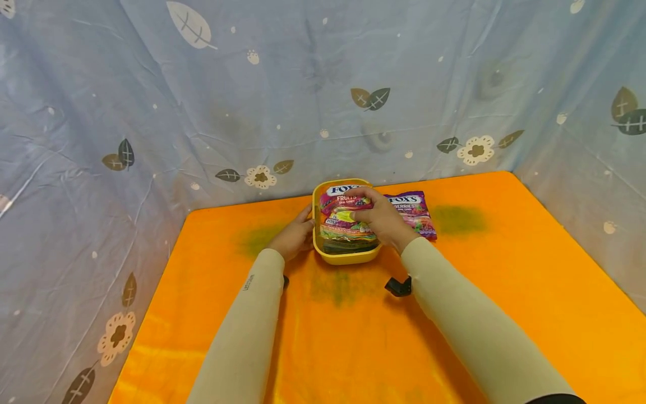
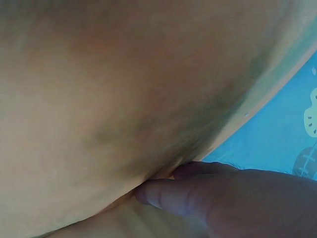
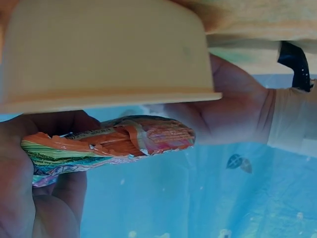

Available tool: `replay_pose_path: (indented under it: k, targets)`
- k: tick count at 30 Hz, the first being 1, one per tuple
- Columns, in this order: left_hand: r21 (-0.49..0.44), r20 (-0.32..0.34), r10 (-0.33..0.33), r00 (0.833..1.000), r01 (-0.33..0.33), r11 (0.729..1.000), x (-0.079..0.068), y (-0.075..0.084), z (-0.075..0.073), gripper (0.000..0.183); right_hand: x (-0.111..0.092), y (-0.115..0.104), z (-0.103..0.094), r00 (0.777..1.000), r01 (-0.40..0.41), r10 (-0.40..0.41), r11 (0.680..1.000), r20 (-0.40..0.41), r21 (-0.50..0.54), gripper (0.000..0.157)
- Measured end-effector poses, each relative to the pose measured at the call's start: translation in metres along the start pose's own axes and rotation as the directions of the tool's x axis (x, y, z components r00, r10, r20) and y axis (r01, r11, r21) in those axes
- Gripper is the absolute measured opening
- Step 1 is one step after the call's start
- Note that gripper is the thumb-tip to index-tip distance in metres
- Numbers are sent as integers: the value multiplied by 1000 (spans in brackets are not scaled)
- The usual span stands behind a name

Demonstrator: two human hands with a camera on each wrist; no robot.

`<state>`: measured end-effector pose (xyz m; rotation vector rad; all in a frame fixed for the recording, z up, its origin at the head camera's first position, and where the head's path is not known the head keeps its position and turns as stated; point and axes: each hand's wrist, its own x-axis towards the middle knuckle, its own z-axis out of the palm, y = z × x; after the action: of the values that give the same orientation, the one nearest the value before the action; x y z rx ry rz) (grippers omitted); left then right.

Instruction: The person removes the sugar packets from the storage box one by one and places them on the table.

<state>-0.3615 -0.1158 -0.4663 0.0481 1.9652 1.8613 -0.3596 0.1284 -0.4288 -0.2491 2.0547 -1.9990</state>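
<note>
A yellow plastic tub (image 1: 351,258) stands near the back of the table, with printed Fox's candy packets at its open top. My right hand (image 1: 381,219) reaches over the tub's right side. It pinches a colourful candy packet (image 3: 119,144) between fingers and thumb, close over the tub's rim in the right wrist view. Shiny greenish wrapping (image 1: 345,247) shows lower inside the tub. Against the tub's left wall rests my left hand (image 1: 295,238), its fingertips partly hidden behind the wall. A purple Fox's Berries packet (image 1: 421,216) lies just right of the tub, partly behind my right hand.
An orange table cover (image 1: 343,348) with faint green patches spreads around the tub. Right behind the table hangs a blue-grey patterned curtain (image 1: 303,112), which also closes off both sides. A black wrist mount (image 1: 398,287) sticks out below the right sleeve.
</note>
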Motion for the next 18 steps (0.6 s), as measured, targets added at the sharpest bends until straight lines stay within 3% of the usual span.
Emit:
replay_pose_path:
  k: [4,9,18]
  targets:
    - [2,5,0,1000,0,1000,1,-1,0,53,0,-5,-11,1000,-3,3,1000,-7,29,47]
    - [-1,10,-1,1000,1,1000,4,-3,-1,54,0,-7,-30,999,-8,8,1000,-47,-9,47]
    - [23,-28,-22,999,22,999,8,-5,-2,56,-4,-5,-61,998,40,-38,998,-48,45,50]
